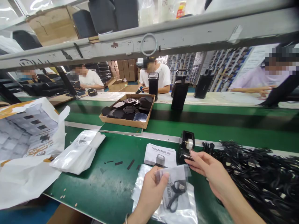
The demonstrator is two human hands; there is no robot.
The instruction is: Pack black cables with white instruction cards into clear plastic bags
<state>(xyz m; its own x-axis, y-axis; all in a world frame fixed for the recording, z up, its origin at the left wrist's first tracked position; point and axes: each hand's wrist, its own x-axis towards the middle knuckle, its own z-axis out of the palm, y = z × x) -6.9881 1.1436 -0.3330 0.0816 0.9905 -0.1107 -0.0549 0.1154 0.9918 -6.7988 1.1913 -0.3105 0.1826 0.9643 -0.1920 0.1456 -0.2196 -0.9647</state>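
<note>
The left hand (151, 189) pinches a clear bag (175, 189) over the green table (109, 186). The right hand (206, 165) is at the tape holder (183, 149); I can't tell if it pinches. Past both, people (163, 79) work.

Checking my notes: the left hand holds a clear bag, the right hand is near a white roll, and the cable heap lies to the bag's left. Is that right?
Wrong side: the cable heap lies to the right of the clear bag, as the head view shows. The left hand holds that bag; the right hand is near a white roll.
</note>
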